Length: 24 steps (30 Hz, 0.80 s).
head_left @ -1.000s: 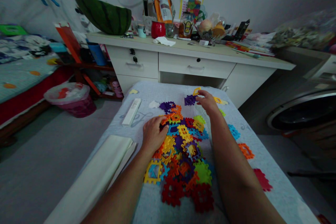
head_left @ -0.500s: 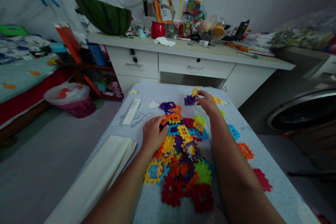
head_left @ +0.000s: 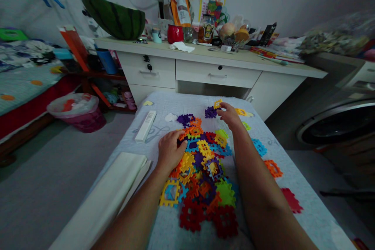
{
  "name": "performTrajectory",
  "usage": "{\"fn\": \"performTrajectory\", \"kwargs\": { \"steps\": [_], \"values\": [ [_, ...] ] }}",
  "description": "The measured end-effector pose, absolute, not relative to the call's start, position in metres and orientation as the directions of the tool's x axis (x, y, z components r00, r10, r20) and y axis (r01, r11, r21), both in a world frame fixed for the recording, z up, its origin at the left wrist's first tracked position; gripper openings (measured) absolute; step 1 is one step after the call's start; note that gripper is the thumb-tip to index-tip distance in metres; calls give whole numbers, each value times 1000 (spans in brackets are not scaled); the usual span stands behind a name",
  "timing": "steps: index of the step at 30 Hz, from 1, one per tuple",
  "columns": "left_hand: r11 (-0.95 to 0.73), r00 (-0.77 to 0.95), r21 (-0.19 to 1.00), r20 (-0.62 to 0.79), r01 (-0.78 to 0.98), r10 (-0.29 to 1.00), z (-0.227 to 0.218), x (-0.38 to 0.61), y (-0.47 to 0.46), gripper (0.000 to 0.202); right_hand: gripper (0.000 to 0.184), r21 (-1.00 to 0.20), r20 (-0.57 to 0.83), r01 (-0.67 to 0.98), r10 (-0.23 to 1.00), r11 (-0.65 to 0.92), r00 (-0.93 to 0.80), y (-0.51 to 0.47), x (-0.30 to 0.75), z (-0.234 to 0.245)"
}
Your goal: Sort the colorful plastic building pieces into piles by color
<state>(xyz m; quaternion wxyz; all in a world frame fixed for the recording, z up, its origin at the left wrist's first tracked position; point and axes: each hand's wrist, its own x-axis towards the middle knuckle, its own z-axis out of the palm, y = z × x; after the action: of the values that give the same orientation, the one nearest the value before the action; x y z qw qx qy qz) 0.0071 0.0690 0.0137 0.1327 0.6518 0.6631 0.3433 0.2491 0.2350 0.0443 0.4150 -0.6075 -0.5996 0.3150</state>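
Observation:
My left hand (head_left: 171, 149) lies on the left side of a heap of colourful plastic interlocking building pieces (head_left: 204, 147), its thumb apart from its fingers. What lies under its fingertips is partly hidden. My right hand (head_left: 229, 115) reaches to the far end of the table, with fingers apart. Its fingertips are at a purple building piece (head_left: 210, 112) and a yellow building piece (head_left: 217, 104); whether they press on either is hard to see. More pieces lie along the right side: yellow (head_left: 240, 111), blue (head_left: 259, 147), orange (head_left: 273, 168) and red (head_left: 291, 200).
A white box (head_left: 145, 126) and a folded white bundle (head_left: 117, 179) lie on the cloth-covered table (head_left: 166, 101) at left. Behind is a cabinet (head_left: 219, 72) bearing a watermelon half (head_left: 114, 17) and jars. A washing machine (head_left: 345, 117) stands right, a pink bin (head_left: 79, 115) left.
The view has shifted very slightly. Both hands and the building pieces stay in almost the same places.

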Motion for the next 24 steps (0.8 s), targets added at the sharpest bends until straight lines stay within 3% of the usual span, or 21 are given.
{"fn": "performTrajectory", "kwargs": {
  "steps": [6, 11, 17, 24],
  "values": [
    [-71, -127, 633, 261, 771, 957, 14, 8, 68, 31, 56, -886, 97, 463, 987, 28, 126, 236, 252, 44],
    [-75, -126, 631, 269, 772, 955, 15, 8, 69, 30, 62, -910, 72, 412, 961, -47, 268, 239, 267, 50],
    [-81, -118, 628, 269, 774, 956, 13, 7, 70, 31, 55, -934, 29, 328, 887, -140, 460, 242, 296, 51],
    [-80, -115, 626, 265, 776, 957, 13, 6, 70, 31, 47, -931, -90, 262, 857, -253, 507, 241, 306, 42]
  ]
}}
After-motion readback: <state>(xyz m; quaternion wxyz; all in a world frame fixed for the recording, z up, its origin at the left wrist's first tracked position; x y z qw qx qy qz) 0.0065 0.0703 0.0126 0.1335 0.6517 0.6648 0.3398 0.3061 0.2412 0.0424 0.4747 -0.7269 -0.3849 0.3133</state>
